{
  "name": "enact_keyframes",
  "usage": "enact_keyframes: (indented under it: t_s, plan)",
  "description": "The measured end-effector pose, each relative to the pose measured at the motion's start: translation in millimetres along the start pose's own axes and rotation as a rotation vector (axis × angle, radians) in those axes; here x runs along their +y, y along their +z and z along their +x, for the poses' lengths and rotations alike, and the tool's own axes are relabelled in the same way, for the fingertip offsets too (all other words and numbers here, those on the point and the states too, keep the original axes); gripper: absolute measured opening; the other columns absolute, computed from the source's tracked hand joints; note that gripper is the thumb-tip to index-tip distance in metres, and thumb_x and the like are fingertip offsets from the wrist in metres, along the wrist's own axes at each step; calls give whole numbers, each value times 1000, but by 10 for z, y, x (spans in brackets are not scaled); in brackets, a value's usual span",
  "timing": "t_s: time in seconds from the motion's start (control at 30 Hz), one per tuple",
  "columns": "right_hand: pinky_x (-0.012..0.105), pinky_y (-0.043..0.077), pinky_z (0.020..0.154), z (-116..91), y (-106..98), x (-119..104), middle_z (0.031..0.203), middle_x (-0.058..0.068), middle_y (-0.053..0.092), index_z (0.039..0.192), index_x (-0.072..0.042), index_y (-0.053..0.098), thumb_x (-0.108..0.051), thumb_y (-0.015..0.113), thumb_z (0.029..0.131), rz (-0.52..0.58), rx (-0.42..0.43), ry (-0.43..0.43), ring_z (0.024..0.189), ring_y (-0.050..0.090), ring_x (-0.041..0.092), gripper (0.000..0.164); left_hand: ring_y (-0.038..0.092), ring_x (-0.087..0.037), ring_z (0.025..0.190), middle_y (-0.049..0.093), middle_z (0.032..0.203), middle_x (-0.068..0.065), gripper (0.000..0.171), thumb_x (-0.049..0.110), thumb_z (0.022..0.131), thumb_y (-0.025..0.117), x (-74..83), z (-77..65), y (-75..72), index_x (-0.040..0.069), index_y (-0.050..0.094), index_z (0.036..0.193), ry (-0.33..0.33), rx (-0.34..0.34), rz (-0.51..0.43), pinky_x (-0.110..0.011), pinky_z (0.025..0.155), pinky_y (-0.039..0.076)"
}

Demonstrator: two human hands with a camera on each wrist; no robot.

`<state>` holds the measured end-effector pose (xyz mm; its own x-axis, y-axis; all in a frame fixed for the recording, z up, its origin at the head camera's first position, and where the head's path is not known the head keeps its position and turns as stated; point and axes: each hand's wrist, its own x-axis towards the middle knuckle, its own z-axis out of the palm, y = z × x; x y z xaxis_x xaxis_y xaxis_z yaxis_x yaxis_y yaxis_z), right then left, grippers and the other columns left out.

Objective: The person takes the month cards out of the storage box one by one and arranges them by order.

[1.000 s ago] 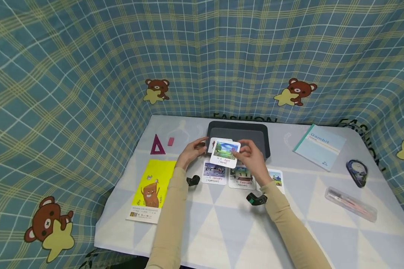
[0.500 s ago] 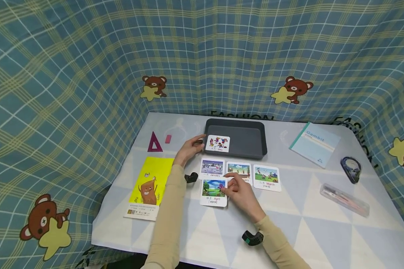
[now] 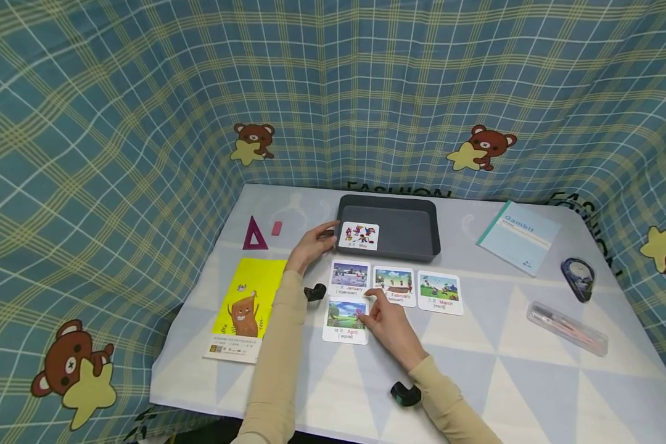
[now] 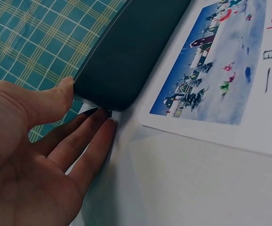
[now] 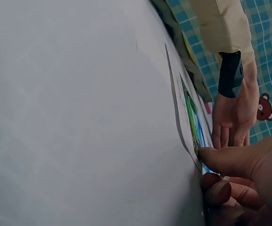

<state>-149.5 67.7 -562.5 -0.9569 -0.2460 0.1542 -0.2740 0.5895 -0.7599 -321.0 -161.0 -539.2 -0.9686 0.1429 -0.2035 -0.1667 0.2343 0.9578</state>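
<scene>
My right hand (image 3: 391,324) pinches the right edge of the April picture card (image 3: 344,330), which lies just below the January card (image 3: 349,276). In the right wrist view the thumb (image 5: 230,160) rests on the card's printed face, the other fingers curled beside it. The February card (image 3: 393,277) and March card (image 3: 439,293) continue the row to the right. My left hand (image 3: 311,246) is at the left end of the dark grey tray (image 3: 405,251). Its thumb touches the tray's corner and its straight fingers reach low against the end wall, as the left wrist view shows. The May card (image 3: 358,236) lies in the tray.
A yellow booklet (image 3: 250,290) lies beside the left forearm, with a purple set square (image 3: 253,240) and a pink eraser (image 3: 277,228) behind it. To the right are a blue notebook (image 3: 518,237), a correction tape (image 3: 577,277) and a clear pen case (image 3: 566,328).
My right hand has brought the April card from over the tray down to the table below January, then shifted it slightly left. The May card came into full view. My left hand stays by the tray.
</scene>
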Motion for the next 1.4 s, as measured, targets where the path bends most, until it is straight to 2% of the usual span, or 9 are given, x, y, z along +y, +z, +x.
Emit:
enact_keyframes:
  t_s: [0.2,0.33,0.47,0.63,0.8,0.9,1.1,1.2,1.4]
  plan:
    - [23,44,52,76,-68,48,70,-9,60,132,-9,57,-17,80,90,55,-23,41,54,53,5,49,56,-28,127,51,148,-13,49,12,101,64,-2,0,-2,28,56,147,-17,7,19,-41,103,49]
    - [23,43,55,263,-218,93,73,-6,64,133,-8,56,-18,78,92,115,15,98,56,56,8,48,56,-27,127,52,147,-13,49,13,101,64,-1,0,-7,29,57,147,-26,12,22,-40,104,49]
    - [26,48,57,567,-457,69,80,1,67,136,-9,54,-22,76,94,161,70,126,63,62,18,49,56,-27,126,52,147,-13,50,11,101,64,17,2,-30,29,56,147,-23,13,14,-40,104,49]
    - [39,55,67,1059,-676,55,94,8,66,140,-7,50,-25,75,95,187,106,92,81,67,30,54,56,-29,127,52,147,-15,50,9,101,63,42,-13,-61,25,56,148,1,11,-10,-40,105,49]
    - [43,52,74,1532,-620,207,103,12,61,146,-6,44,-30,74,95,125,34,175,88,61,28,64,58,-29,125,52,147,-15,50,10,101,64,-28,-19,-44,26,56,148,-13,11,-4,-40,105,49]
    - [45,49,74,1717,-512,305,107,15,57,150,-4,39,-32,77,93,71,-22,250,90,56,31,74,57,-30,126,51,148,-16,50,10,101,63,-67,-32,2,26,56,148,-19,7,1,-41,106,49]
    - [52,50,90,1846,-437,446,129,21,47,150,-4,39,-30,84,86,-5,-37,305,110,53,36,83,57,-30,126,51,147,-16,49,9,101,63,-56,-46,65,25,56,147,-9,-2,-10,-41,105,49]
    - [51,49,90,1871,-442,496,129,21,44,147,-3,44,-30,83,87,-30,-39,295,110,51,36,76,56,-29,127,51,148,-15,50,9,101,64,-29,-46,60,26,56,148,-8,0,-1,-40,106,49]
    - [50,47,82,1909,-467,493,117,19,46,139,-3,53,-29,81,90,-18,-23,265,100,48,35,62,55,-29,127,51,148,-14,50,10,101,64,20,-40,33,26,57,147,11,13,3,-41,106,48]
